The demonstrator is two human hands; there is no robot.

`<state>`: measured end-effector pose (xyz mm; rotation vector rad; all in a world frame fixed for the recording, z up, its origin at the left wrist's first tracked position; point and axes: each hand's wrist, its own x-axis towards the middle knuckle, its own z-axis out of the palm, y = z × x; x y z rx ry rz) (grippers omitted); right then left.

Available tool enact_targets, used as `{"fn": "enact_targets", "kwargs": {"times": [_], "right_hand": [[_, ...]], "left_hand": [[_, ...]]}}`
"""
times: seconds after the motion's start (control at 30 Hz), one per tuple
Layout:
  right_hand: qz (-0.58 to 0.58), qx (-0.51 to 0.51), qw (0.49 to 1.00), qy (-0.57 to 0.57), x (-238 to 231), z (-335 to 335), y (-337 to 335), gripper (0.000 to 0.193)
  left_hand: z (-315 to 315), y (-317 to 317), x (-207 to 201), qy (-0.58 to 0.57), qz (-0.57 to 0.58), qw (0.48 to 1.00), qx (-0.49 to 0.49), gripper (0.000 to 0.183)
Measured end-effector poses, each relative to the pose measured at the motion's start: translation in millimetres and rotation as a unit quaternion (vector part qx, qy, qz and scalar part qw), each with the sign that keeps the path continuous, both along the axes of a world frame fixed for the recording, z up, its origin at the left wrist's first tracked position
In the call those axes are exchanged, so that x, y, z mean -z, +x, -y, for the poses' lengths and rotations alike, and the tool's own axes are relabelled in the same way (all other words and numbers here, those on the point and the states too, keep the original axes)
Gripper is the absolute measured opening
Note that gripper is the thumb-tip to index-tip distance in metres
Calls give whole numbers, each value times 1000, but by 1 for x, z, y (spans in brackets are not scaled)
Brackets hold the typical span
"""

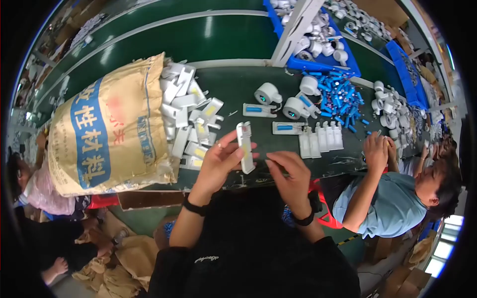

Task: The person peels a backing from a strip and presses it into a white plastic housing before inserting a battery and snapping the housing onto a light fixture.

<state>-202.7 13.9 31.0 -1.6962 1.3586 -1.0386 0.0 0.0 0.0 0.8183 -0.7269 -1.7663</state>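
Observation:
My left hand (218,163) holds a white plastic casing (242,136) upright between thumb and fingers, with a yellowish patch inside it. My right hand (292,180) is a little to the right, its thumb and fingers apart and holding nothing that I can see. Beyond my hands, round white fan-like heads (267,93) and casings with blue cells (259,110) lie on the dark green bench. A row of white casings (322,140) lies side by side to the right, next to one open casing with a blue cell (285,128).
A large tan sack (64,144) on the left spills white casings (185,101) onto the bench. Blue cells (343,99) form a heap at the right, below a blue crate (343,68) of white parts. On my right, a co-worker in a teal shirt (392,203) handles something small.

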Motion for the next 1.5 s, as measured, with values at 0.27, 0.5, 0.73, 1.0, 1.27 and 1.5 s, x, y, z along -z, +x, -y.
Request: {"fn": "enact_targets", "kwargs": {"times": [0.27, 0.5, 0.73, 1.0, 1.27, 1.5], "right_hand": [[-82, -108, 978, -158, 8, 20, 1, 22], [-62, -132, 974, -172, 10, 13, 17, 20], [-52, -114, 979, -159, 15, 10, 24, 18], [-72, -117, 974, -180, 18, 10, 25, 19], [-90, -110, 965, -222, 21, 16, 27, 20], [-15, -52, 992, -116, 21, 18, 22, 16]], "left_hand": [[5, -13, 15, 51, -28, 998, 24, 52], [-11, 2, 9, 52, -36, 998, 2, 54], [-13, 7, 15, 62, -41, 997, 1, 56], [-11, 9, 15, 67, -44, 997, 5, 57], [-5, 9, 15, 86, -24, 996, 7, 58], [-2, 9, 12, 80, 11, 996, 47, 57]]}}
